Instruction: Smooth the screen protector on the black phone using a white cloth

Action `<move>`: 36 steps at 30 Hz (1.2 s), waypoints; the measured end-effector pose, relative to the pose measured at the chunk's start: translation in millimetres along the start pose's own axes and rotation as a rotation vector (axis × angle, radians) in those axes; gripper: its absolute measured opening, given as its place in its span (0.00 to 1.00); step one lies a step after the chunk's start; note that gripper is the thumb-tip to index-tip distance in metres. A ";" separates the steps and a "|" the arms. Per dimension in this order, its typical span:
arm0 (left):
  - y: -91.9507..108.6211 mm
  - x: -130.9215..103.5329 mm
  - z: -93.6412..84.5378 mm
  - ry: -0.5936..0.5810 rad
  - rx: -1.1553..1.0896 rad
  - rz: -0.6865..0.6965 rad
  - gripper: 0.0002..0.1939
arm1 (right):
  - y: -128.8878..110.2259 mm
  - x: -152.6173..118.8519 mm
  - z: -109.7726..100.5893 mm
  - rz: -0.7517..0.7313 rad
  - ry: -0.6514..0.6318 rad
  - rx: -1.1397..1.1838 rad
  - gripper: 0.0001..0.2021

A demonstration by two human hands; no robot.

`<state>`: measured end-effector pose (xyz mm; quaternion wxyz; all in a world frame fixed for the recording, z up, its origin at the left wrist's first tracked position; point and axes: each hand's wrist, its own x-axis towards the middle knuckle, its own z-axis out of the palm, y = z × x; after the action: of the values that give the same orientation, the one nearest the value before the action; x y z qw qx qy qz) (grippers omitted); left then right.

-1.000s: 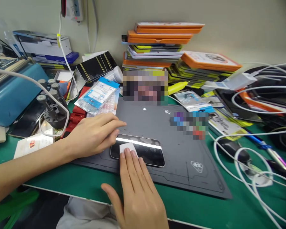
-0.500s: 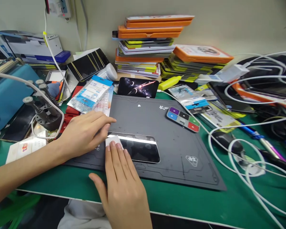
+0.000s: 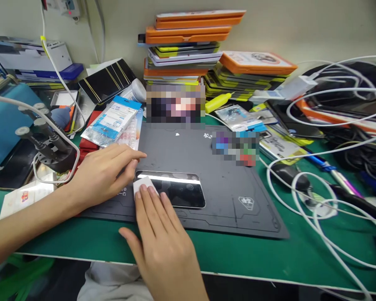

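A phone (image 3: 181, 190) with a dark, glossy screen and smudges lies flat on the grey mat (image 3: 219, 221). Over its left end is a small white wipe (image 3: 142, 182), pressed down under the fingertips of my right hand (image 3: 166, 238), whose fingers lie nearly flat with the thumb spread out to the left. My left hand (image 3: 113, 173) rests at the mat's left side, beside the phone's upper left corner. Its index finger points right and its thumb is near the phone's edge; the other fingers are partly hidden, and nothing shows in its grasp.
Behind the mat stand stacked orange and yellow boxes (image 3: 188, 35) and a pixelated upright object (image 3: 175, 104). A screwdriver holder (image 3: 54, 150) and blue-white packets (image 3: 111, 119) are at left. White cables (image 3: 269, 175) and a pen-like tool (image 3: 335, 173) lie at right.
The camera view has shifted, moving the scene slightly left and up. My right hand and the white wipe have turned slightly at the phone's left end. My left hand keeps nearly the same pose.
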<state>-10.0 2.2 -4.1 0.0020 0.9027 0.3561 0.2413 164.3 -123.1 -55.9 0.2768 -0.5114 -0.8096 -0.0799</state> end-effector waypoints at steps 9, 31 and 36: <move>-1.7 -1.2 1.4 -0.025 -0.015 0.033 0.15 | 59.5 3.0 -5.5 0.026 -0.016 -0.162 0.28; -2.3 0.2 5.2 -0.014 0.011 0.104 0.13 | 63.1 -35.1 -21.2 0.074 -0.019 -0.159 0.33; -1.1 -0.9 3.5 -0.026 0.001 0.102 0.14 | 66.2 -32.5 -20.9 0.071 -0.025 -0.179 0.32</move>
<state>-9.8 2.9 -7.7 -0.0063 0.9228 0.3096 0.2291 240.2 -126.5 -65.8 0.2227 -0.5635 -0.7839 -0.1356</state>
